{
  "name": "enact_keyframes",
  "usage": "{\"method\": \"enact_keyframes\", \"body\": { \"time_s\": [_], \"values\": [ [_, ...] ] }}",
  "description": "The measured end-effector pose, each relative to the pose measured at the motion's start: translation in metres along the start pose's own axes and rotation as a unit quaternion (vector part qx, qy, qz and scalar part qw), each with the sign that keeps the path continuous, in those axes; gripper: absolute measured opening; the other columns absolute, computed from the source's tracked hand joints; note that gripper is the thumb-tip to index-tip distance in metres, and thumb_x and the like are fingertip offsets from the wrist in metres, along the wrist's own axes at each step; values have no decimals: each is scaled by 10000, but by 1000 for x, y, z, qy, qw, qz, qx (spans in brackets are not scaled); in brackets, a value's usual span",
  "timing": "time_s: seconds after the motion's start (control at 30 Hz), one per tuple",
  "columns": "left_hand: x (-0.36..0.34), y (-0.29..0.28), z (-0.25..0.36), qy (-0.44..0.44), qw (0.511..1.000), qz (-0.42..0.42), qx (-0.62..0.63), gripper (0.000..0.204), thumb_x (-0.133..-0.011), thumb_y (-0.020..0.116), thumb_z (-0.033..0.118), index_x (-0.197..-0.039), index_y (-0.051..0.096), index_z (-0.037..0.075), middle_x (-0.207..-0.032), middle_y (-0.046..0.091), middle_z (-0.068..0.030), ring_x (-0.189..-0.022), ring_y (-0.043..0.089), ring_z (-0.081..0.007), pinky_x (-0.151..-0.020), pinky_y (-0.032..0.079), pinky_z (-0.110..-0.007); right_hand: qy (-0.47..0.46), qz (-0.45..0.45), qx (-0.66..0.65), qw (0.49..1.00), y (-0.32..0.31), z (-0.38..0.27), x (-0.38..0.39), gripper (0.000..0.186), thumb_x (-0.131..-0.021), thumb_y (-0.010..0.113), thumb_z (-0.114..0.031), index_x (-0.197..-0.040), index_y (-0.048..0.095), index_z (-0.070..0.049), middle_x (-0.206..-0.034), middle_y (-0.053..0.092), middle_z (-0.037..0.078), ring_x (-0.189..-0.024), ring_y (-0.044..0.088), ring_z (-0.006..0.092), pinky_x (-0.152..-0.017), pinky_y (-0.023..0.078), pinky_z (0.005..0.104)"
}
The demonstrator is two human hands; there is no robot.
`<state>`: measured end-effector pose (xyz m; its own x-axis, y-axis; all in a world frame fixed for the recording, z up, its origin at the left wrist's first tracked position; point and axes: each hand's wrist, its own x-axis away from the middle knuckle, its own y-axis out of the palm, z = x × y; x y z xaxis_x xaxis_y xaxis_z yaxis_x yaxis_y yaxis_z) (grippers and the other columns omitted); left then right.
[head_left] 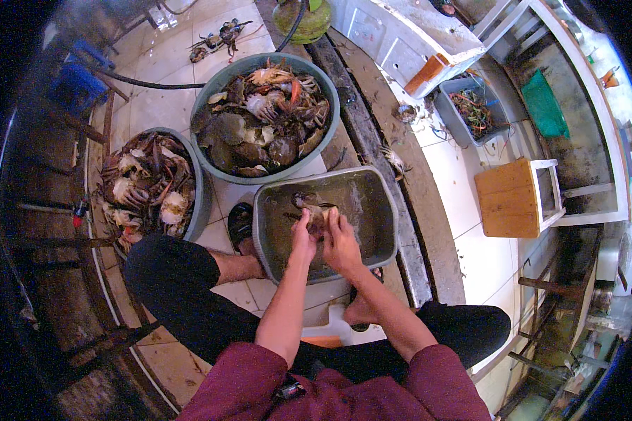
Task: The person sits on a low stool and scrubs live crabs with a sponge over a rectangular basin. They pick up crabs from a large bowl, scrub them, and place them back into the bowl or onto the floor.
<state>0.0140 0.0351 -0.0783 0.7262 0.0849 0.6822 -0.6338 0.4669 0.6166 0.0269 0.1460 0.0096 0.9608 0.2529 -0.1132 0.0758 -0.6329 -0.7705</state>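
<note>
- The person sits low over a grey rectangular tub (372, 210) set on the white tiled floor (463, 203), knees in black trousers splayed to either side of it; both bare forearms reach forward from maroon sleeves.
- The left hand (303, 237) and the right hand (340, 245) are pressed close together over the middle of the tub, fingers curled around a single crab (316, 208); the crab sits between the fingertips, just above the tub's wet bottom (how tightly each hand grips it I cannot tell).
- Beyond the tub stands a large round grey-green basin (211, 91) heaped with crabs, dark shells mixed with pale undersides and an orange claw or two; it nearly touches the tub's far edge.
- To the person's left a second round basin (202, 196) holds more crabs, tangled and mostly dark; it sits just beside the first basin and near the left knee.
- A black sandal (240, 224) shows between that basin and the tub.
- A black hose (147, 83) runs across the tiles behind the basins; a few loose crabs (218, 36) lie on the floor further off.
- To the right, well apart from the hands, a small wooden stool (516, 196) stands on the tiles; behind it a grey crate (449, 116) holds tangled scraps.
</note>
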Motion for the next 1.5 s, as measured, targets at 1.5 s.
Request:
{"method": "enact_keyframes", "body": {
  "time_s": [1.5],
  "values": [
    [-4, -59, -12, -158, 986, -17, -45, 413, -884, 558, 494, -1069, 593, 127, -1025, 651, -51, -899, 599, -236, -733, 485, -431, 382, -31, -60, 922, 26, 128, 16, 430, -796, 657, -128, -1213, 585, -49, -1083, 663, 167, -1009, 640, 293, -877, 484, 387]
  ]
}}
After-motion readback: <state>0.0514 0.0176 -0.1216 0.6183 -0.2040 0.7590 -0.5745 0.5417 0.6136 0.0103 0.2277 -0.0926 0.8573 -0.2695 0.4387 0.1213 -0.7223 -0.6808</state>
